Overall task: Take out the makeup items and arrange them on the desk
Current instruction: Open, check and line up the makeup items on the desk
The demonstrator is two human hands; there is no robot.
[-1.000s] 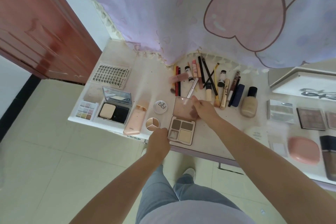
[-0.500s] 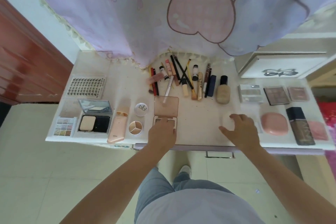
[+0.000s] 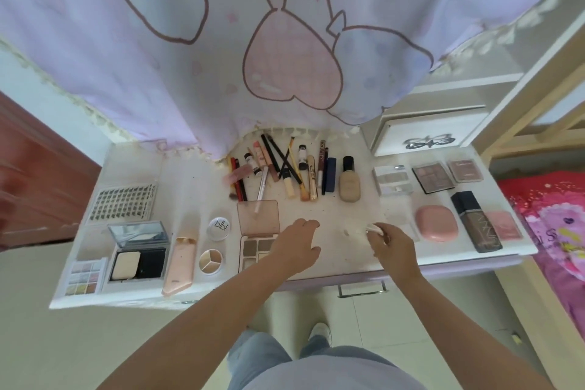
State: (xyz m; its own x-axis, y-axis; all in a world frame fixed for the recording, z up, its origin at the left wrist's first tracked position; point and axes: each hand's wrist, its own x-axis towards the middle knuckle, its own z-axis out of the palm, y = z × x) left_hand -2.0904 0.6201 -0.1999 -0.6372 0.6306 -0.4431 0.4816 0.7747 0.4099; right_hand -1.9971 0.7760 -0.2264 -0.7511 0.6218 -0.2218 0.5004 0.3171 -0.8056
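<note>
Lower right of the eyeshadow palette (image 3: 253, 250) under the left hand (image 3: 296, 247)

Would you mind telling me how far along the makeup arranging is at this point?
Mostly done, it seems: palettes, compacts, bottles and a row of pencils and tubes already lie spread across the desk. In hand: the right hand pinches a small white item, while the left hand hovers over the open eyeshadow palette. Left: placing that item in the bare middle area.
</note>
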